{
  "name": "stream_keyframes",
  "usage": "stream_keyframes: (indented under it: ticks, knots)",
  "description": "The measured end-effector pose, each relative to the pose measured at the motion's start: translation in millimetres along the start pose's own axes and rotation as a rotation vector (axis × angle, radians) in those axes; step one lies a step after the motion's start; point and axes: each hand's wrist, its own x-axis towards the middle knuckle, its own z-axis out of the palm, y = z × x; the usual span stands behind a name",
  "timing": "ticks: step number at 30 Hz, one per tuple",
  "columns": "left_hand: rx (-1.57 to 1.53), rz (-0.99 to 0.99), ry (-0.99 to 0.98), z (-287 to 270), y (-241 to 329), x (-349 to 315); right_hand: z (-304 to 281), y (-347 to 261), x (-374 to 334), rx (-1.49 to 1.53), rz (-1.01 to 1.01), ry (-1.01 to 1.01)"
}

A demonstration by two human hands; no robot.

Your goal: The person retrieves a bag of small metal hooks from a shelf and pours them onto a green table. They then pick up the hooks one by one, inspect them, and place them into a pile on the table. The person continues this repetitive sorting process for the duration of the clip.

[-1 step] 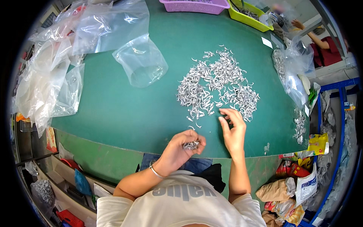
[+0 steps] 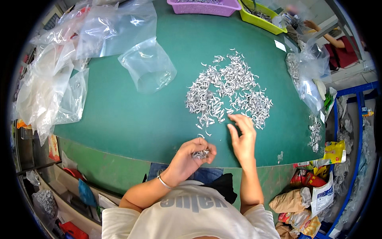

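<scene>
A heap of small curved silver metal pieces (image 2: 234, 75) is spread over the green tabletop. My left hand (image 2: 191, 155) is curled round a small clump of metal pieces (image 2: 200, 154) at the table's near edge, and a silver bangle circles that wrist. My right hand (image 2: 242, 135) reaches to the near side of the heap. Its thumb and fingers are apart, with nothing visible between them. The index fingertip is close to a few loose pieces; whether it touches them I cannot tell.
Clear plastic bags (image 2: 63, 79) cover the left side, and one bag (image 2: 149, 65) lies nearer the middle. A purple basket (image 2: 205, 8) and a yellow-green basket (image 2: 262, 24) stand at the back. A smaller group of metal pieces (image 2: 315, 133) lies by the right edge. A person's arm (image 2: 332, 40) shows far right.
My right hand has shifted slightly to the left. The left hand stays in place with the metal pieces.
</scene>
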Motion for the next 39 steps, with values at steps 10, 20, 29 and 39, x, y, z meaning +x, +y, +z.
stream_keyframes:
  ticks: [10,20,29,39]
  knots:
    - [0.177,0.12,0.101,-4.0,-3.6,8.8,5.9,-3.1,1.6,-0.035,-0.064,-0.036]
    - [0.37,0.188,0.177,3.6,-4.2,9.8,-14.8,-29.1,-14.7,0.476,0.165,-0.198]
    - [0.584,0.237,0.205,6.7,-2.6,3.5,-17.8,-36.1,-15.7,0.515,0.15,-0.224]
    - [0.436,0.205,0.142,12.2,-4.1,-4.4,-20.7,-42.1,-26.9,0.668,0.163,-0.177]
